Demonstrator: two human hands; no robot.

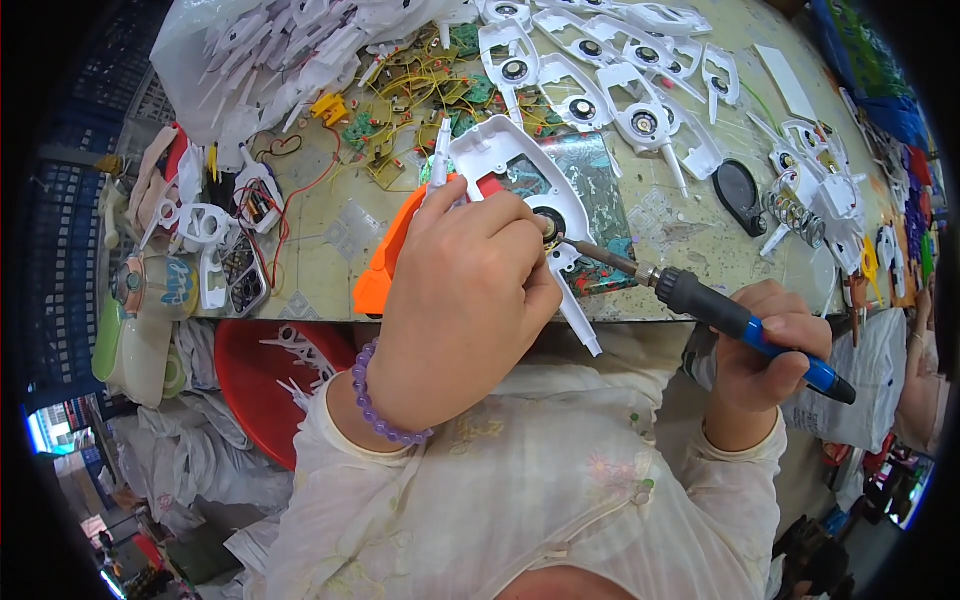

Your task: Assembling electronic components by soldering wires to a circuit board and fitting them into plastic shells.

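Observation:
My right hand (pixel 765 355) is wrapped around the blue and black handle of a soldering iron (pixel 705 300). Its metal tip reaches left to a small round black speaker (pixel 549 226), set in a white plastic housing half (pixel 497 150). My left hand (pixel 470 270), a purple bead bracelet at its wrist, is closed over the housing's near side, fingers bent down beside the speaker. The fingertips and part of the housing are hidden beneath it. A slim white plastic piece (pixel 441 150) stands out beyond the left fingers. Partly under that hand is an orange plastic part (pixel 392 255).
Several white housings with speakers (pixel 645 122) lie at the far right. Green circuit boards with yellow wires (pixel 415 100) are heaped at the back, beside a bag of white parts (pixel 270 50). A metal spring (pixel 795 215) sits right; a red basin (pixel 250 390) is below the table edge.

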